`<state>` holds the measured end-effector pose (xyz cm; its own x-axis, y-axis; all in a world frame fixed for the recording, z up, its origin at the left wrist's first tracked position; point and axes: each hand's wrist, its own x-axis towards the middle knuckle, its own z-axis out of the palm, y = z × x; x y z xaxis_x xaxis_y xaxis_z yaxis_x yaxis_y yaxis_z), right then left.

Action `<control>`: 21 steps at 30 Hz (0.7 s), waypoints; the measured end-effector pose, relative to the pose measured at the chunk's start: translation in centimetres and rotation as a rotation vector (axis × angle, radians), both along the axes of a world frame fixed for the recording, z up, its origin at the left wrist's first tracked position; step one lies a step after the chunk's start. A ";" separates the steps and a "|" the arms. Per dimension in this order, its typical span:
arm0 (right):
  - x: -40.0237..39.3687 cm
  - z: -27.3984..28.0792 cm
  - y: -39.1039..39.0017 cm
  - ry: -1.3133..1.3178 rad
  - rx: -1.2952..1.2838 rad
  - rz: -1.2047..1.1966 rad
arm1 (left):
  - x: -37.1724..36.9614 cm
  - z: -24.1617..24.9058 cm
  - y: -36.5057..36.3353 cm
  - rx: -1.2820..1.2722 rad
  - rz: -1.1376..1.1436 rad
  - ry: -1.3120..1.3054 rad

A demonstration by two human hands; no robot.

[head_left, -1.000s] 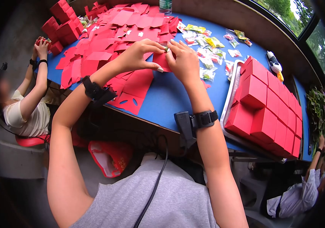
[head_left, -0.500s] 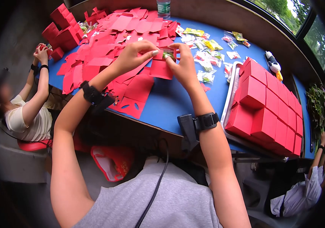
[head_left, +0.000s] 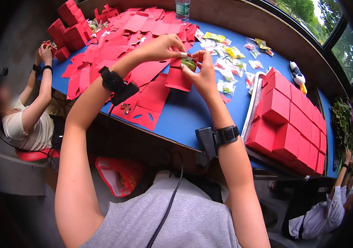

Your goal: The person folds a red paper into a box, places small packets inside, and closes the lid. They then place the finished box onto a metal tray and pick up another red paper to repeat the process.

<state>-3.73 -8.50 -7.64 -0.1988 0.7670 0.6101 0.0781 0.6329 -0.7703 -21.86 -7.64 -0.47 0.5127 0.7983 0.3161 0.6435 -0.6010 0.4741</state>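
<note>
A small red paper box [head_left: 178,79] stands at the blue table's near side with its top open. Inside its upper part shows a green candy packet [head_left: 189,63]. My right hand [head_left: 203,74] is closed around the box's right side, thumb at the front and fingers at the back. From the left, my left hand [head_left: 162,47] has its thumb and fingertips closed on the box's upper back edge. Flat red box blanks [head_left: 149,97] lie beside the box and under my left forearm.
Small candy packets [head_left: 228,68] are scattered behind my right hand. A white tray [head_left: 255,95] of folded red boxes [head_left: 281,105] stands at the right. A water bottle [head_left: 182,9] is at the back. At the left, a person's hands [head_left: 45,51] work near stacked red boxes [head_left: 75,35].
The box and both hands have shifted slightly in view, and more of the green packet shows in the box opening. My left wrist has turned and lifted a little.
</note>
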 end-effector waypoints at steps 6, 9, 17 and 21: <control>-0.1 -0.3 0.2 0.009 0.040 -0.046 | -0.3 -0.5 -2.1 -0.126 0.117 -0.230; -0.2 0.3 -0.3 -0.063 0.033 -0.094 | -0.3 -1.7 -3.1 0.021 0.074 -0.235; 0.2 -0.2 0.1 -0.111 0.127 -0.069 | -0.4 -2.2 -3.3 0.001 0.074 -0.253; -0.2 -0.3 0.2 -0.064 0.140 -0.018 | 0.1 -3.6 -4.4 -0.013 0.132 -0.441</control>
<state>-3.94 -8.31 -7.99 -0.2275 0.6790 0.6980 0.1368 0.7320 -0.6674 -21.75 -12.02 -4.11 0.2252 0.8531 0.4706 0.4487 -0.5196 0.7272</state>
